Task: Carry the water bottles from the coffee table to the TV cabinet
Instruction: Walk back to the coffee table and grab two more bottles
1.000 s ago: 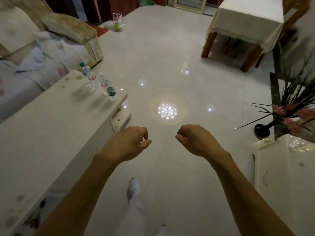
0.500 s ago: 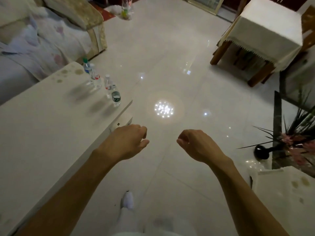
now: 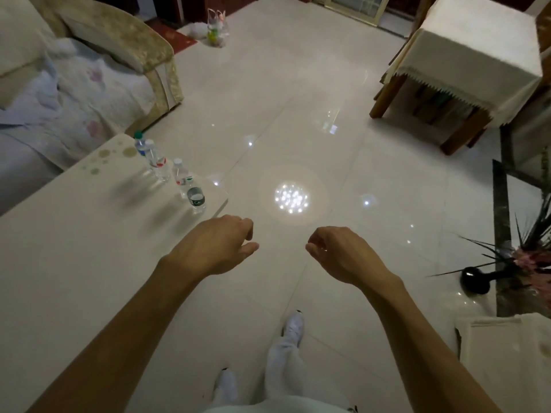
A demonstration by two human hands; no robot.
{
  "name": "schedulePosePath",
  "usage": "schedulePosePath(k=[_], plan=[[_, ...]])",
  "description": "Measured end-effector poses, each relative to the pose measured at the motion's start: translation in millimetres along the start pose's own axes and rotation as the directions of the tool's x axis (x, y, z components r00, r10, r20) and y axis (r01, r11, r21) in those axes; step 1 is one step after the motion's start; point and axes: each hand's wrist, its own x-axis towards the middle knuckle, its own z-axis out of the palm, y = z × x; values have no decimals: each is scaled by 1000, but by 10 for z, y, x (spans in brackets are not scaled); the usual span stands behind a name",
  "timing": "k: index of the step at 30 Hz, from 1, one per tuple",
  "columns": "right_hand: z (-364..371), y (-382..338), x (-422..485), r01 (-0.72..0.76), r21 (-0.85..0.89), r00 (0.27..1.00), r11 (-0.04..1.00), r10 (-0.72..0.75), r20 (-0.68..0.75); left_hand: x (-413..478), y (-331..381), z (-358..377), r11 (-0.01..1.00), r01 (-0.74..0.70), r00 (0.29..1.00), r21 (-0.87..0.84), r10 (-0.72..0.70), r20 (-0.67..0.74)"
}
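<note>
1. At the bottom edge, between two bare forearms, a white-trousered leg ends in a white shoe (image 3: 293,324) planted on the glossy pale tile floor (image 3: 372,162).
2. Just beyond that, the left hand (image 3: 214,242) hangs in the air past the counter's near corner, palm down, its fingers loosely curled under and released, holding nothing.
3. Level with it, the right hand (image 3: 340,251) hovers over the floor. It is equally slack, with thumb and fingers bent inward and nothing between them. The two hands are apart, with bare tile in the gap.
4. To the left, the long white counter (image 3: 74,234) runs away from the viewer, with faint round spots printed near its far end.
5. On the counter's far right corner stand four water bottles, all upright and close together in a loose diagonal row. The dark-label bottle (image 3: 196,198) is nearest to the left hand, but well short of it. Behind it come the red-label bottle (image 3: 179,176) and a second red-band bottle (image 3: 157,162). The green-cap bottle (image 3: 139,143) is farthest.
6. At the lower right edge sits a white furniture top (image 3: 507,368). Behind it a black vase (image 3: 475,283) on the floor holds spiky leaves and pink flowers.
7. In mid-floor, a lamp reflection (image 3: 291,199) glares as a cluster of bright dots.
8. Farther off, a sofa (image 3: 119,34) with a flowered cover fills the upper left, and a cloth-covered table (image 3: 477,55) on wooden legs stands at the upper right.
</note>
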Motion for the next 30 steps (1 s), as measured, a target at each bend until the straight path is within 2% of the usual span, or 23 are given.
schedulePosePath(k=[12,18,23,30], plan=[[-846,985,1059,52,6,998,999,-52,-41,1471,626,-475,995,101,995,-6,-101,14],[-1016,1325,1565,110,-12,993,994,-110,-40,1937,814,-549,987,157,987,-34,-156,30],[-1050,1262,2033,149,2,989,989,-149,24,2160,593,-678,970,239,970,-37,-237,53],[-1104,797,2846,213,-13,974,977,-212,81,2502,-115,-840,937,328,944,-119,-322,65]])
